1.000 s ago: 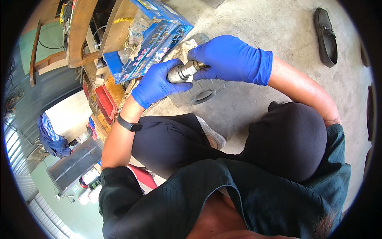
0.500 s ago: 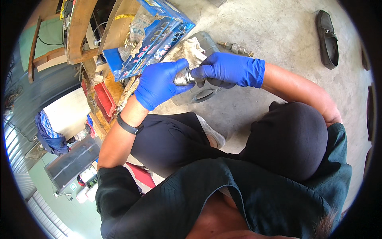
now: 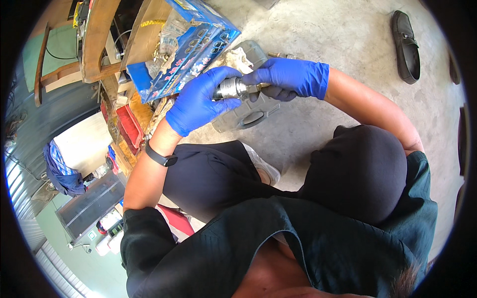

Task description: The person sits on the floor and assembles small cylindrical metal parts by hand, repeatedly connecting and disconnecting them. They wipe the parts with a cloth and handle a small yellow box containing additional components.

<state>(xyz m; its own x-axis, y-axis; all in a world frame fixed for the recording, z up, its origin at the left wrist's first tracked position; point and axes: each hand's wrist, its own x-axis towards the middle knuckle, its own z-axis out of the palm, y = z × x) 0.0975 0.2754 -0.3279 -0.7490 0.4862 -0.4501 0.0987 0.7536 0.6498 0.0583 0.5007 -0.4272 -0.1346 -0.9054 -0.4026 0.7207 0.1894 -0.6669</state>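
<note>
Both hands wear blue gloves and hold a silver cylindrical metal fitting (image 3: 230, 89) between them. My left hand (image 3: 195, 103) wraps round its wider body, thumb on the far side and fingers on the near side. My right hand (image 3: 290, 79) has its fingers closed on the narrower right end, and its fingertips look grey with grime. A dirty white cloth (image 3: 238, 58) lies just beyond the fitting. Below the hands, on the floor, is a grey plastic case (image 3: 243, 115) with an oval handle opening. A second metal fitting (image 3: 280, 55) shows partly beyond my right hand.
A torn blue cardboard box (image 3: 186, 57) with plastic bags stands at the far left, next to a wooden frame (image 3: 99, 39). A red tray (image 3: 130, 126) lies left of my left wrist. One black shoe (image 3: 406, 47) rests on the concrete floor (image 3: 343, 39) at the far right.
The fitting has tilted and shifted slightly away from me, and more of its narrow right end shows. My right hand has moved slightly farther away, now partly covering the second fitting.
</note>
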